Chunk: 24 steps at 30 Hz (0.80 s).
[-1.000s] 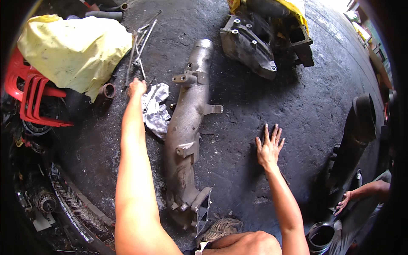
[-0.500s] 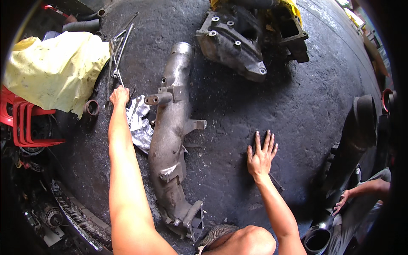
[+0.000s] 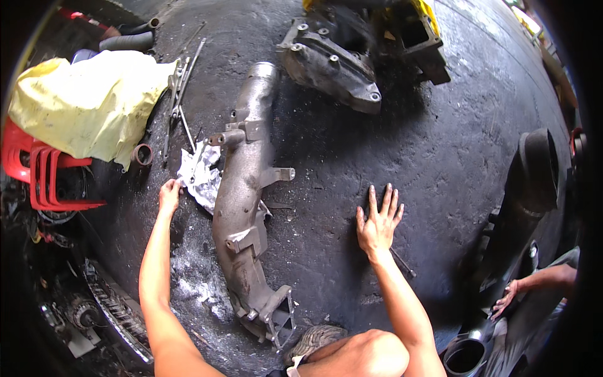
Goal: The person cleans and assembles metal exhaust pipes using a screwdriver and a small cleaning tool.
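My left hand (image 3: 170,195) is closed, its fingertips pinching the left edge of a crumpled grey-white rag (image 3: 202,178). The rag lies partly beneath a long cast metal pipe (image 3: 242,179) with side lugs, a round upper end and an open flange near my knee. Above the rag, a thin metal rod (image 3: 187,129) rests on the floor beside several long wrench-like tools (image 3: 182,78). To the right of the pipe, my right hand (image 3: 378,223) is pressed flat on the dark floor with its fingers spread. A thin dark rod (image 3: 403,262) lies by that wrist.
A large dark metal casting (image 3: 333,69) stands at the far middle. Left are a yellow cloth (image 3: 94,103), red plastic stools (image 3: 59,179) and a small ring-ended tube (image 3: 143,154). At right, another person's hand (image 3: 504,300) touches a long black pipe (image 3: 512,232).
My left hand has let go of the thin metal rod and drawn back toward me to the rag's edge. My right hand stays flat on the floor. The view has shifted slightly.
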Each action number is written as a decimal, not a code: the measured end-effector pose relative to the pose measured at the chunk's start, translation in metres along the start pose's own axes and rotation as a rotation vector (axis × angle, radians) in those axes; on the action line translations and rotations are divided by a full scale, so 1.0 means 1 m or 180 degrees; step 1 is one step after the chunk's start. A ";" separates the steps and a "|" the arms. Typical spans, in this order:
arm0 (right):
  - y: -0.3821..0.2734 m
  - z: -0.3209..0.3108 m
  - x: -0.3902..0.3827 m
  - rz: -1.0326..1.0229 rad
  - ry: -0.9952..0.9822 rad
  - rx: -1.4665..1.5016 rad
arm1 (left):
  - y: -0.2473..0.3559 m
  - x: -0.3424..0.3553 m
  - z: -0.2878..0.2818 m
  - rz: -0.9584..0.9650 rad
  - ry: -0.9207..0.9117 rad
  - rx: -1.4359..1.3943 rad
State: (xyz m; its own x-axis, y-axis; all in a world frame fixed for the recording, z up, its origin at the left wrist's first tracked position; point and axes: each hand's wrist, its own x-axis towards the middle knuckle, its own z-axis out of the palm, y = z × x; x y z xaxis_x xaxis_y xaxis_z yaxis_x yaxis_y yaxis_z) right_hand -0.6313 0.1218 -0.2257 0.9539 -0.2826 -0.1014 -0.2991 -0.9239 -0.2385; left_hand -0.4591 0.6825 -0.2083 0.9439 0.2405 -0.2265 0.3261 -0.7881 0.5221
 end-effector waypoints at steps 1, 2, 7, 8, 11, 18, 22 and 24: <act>-0.003 0.001 -0.001 -0.0067 0.0008 0.0043 | 0.007 -0.006 -0.008 -0.0173 0.0067 0.0419; -0.005 0.001 -0.001 -0.0107 0.0055 0.0103 | 0.002 0.002 -0.006 0.0489 0.0511 0.0864; 0.002 0.004 -0.001 -0.0072 0.0119 0.0029 | 0.108 0.054 0.028 -0.0344 0.0295 0.1352; 0.002 0.005 -0.001 -0.0092 0.0133 0.0024 | 0.113 0.064 0.033 -0.0497 0.0339 0.1643; -0.003 0.003 -0.001 -0.0127 0.0115 0.0026 | 0.103 0.081 0.041 -0.0709 0.0336 0.1886; 0.005 0.001 -0.002 -0.0091 0.0248 0.0114 | 0.104 0.069 0.046 -0.0224 0.0099 0.2303; -0.009 0.001 -0.001 -0.0160 0.0261 0.0261 | 0.034 0.015 -0.004 0.0491 0.0087 0.2649; -0.002 0.003 -0.001 -0.0126 0.0279 0.0242 | 0.013 -0.046 -0.002 0.0897 -0.0003 0.2714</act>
State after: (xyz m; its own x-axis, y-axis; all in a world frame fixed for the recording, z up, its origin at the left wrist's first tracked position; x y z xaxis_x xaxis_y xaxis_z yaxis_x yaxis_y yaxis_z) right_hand -0.6313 0.1247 -0.2279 0.9626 -0.2708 -0.0065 -0.2591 -0.9135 -0.3136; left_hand -0.4985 0.6623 -0.1889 0.9828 -0.0257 -0.1831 -0.0681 -0.9710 -0.2294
